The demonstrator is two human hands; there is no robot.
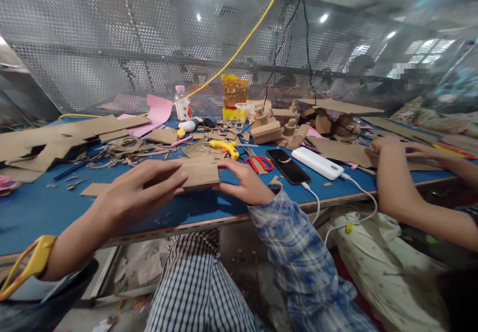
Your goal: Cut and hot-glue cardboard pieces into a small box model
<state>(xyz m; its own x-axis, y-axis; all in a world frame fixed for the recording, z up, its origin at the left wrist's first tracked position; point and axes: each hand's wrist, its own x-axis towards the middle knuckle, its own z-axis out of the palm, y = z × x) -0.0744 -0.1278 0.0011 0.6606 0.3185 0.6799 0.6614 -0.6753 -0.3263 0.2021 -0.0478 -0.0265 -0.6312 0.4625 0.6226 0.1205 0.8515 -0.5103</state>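
Observation:
A small, thick block of brown cardboard sits at the table's front, between my two hands. My left hand lies along its left end, with the fingers over the top and side. At the right end, my right hand grips the block between thumb and fingers. Just behind it lie a yellow glue gun and scissors with red handles. A black phone and a white power bank rest to the right of my right hand, each with a white cable plugged in.
Cardboard scraps and strips litter the blue table. Large cardboard sheets lie at left. A bottle, a yellow bag and cardboard pieces stand at the back. Another person's arm reaches in from the right.

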